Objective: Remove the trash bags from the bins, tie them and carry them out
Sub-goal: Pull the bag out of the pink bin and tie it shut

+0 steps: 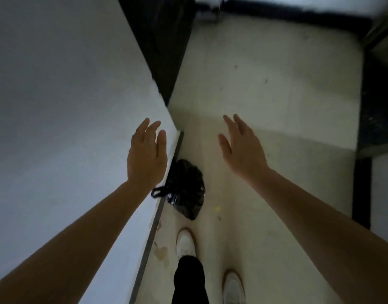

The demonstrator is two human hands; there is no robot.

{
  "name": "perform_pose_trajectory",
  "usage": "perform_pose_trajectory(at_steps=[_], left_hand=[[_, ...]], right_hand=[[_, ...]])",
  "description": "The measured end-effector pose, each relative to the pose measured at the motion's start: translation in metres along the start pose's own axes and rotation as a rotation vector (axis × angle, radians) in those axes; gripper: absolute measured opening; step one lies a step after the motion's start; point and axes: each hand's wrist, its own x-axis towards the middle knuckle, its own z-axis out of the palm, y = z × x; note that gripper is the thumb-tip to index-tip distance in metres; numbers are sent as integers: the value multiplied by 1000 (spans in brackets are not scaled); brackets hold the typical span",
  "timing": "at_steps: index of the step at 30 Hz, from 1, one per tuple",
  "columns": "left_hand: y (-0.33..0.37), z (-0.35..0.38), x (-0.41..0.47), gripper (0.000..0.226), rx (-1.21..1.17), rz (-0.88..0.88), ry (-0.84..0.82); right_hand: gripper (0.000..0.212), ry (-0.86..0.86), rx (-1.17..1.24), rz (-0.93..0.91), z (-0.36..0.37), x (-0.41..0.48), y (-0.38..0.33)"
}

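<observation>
A pale wall (63, 110) fills the left half of the frame, running down to a grey skirting strip, and a cream floor (265, 88) takes up the centre and right, bordered by dark edging along the top and right side. Both bare forearms reach in from the lower corners toward the middle of the frame. The left hand (145, 153) hangs in front of the wall's edge with fingers spread and nothing in it; the right hand (243, 148) is over the floor, likewise flat, spread and empty. Lower centre, one black trash bag (185, 189) sits on the floor touching the base of the wall, just below the left hand in the picture, its neck gathered and a loop handle sticking out to the left, so it looks already tied. Two white shoes (186, 243) stand just beneath it at the bottom of the frame. No bin is in view. Judging from this, pulling and tying this bag is done and it seems set down somewhere along the way out; whether this is its final spot, or whether other bags remain, cannot be told.
</observation>
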Motion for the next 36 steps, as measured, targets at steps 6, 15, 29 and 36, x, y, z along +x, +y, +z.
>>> perform_pose_trajectory(at_steps=[6, 15, 29, 36], left_hand=[[185, -211, 31, 52, 221, 519, 395], [417, -444, -45, 55, 320, 880, 771], [583, -357, -300, 69, -116, 1473, 275], [635, -307, -561, 72, -416, 1763, -109]], right_hand=[[58, 413, -260, -276, -287, -11, -77], [61, 923, -411, -292, -603, -164, -154], [65, 915, -855, 650, -616, -619, -103], [67, 787, -1033, 1158, -545, -907, -159]])
